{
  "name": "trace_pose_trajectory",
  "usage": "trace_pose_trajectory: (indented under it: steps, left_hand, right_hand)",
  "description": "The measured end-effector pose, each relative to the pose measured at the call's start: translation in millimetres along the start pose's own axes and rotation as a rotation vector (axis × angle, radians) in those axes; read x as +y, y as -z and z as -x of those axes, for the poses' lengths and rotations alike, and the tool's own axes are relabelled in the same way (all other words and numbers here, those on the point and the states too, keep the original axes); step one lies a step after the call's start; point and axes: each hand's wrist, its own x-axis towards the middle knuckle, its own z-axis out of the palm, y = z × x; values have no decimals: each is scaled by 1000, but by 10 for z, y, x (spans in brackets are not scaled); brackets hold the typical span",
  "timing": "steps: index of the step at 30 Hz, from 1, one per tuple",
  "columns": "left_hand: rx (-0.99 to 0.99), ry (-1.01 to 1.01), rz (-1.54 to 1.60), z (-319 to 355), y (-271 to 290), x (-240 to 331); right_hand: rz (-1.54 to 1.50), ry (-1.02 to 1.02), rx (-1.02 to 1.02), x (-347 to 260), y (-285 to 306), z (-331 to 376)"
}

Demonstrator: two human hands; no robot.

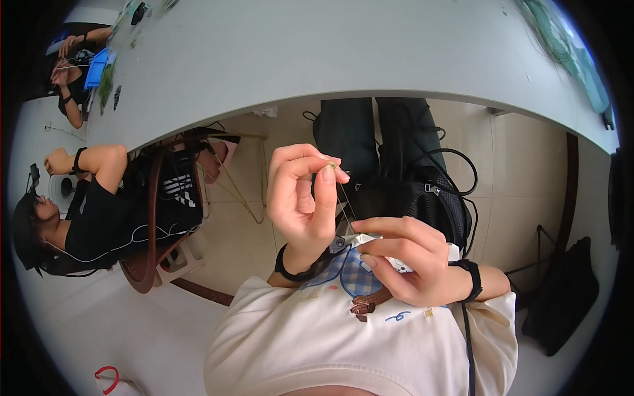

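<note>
My left hand (pixel 300 198) is raised over my lap, its thumb and fingertips pinched together around the upper end of a thin greenish strand (pixel 343 203). A tiny yellow-green bit shows between those fingertips; its kind is too small to make out. From there the strand slants down to my right hand (pixel 413 261), lower and to the right. That hand's thumb and fingers close on the lower end, which is partly hidden. Both hands are held in front of my light printed shirt (pixel 330 336), short of the table's near edge.
A white table (pixel 317 49) curves across the top. Greenish strands and plastic (pixel 561 49) lie at its right end; a blue tray (pixel 97 68) and green strands (pixel 106 86) at its left. Two people sit leftward, the nearer on a brown-framed chair (pixel 152 218). Black cables (pixel 456 152) loop near my legs.
</note>
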Motion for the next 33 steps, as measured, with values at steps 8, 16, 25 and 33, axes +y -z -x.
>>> trace_pose_trajectory:
  steps: [8,16,25,33]
  left_hand:
    - [-12,-53,76,-166,143,23]
    - [-56,-37,119,-241,171,155]
    - [-122,-53,-76,-296,113,414]
    - [-171,2,-94,-278,130,467]
  right_hand:
    - [-34,-202,-248,-121,342,-52]
    - [114,-638,-395,-269,835,-279]
    - [111,-185,-240,-134,470,-679]
    - [15,-76,-264,23,252,-738]
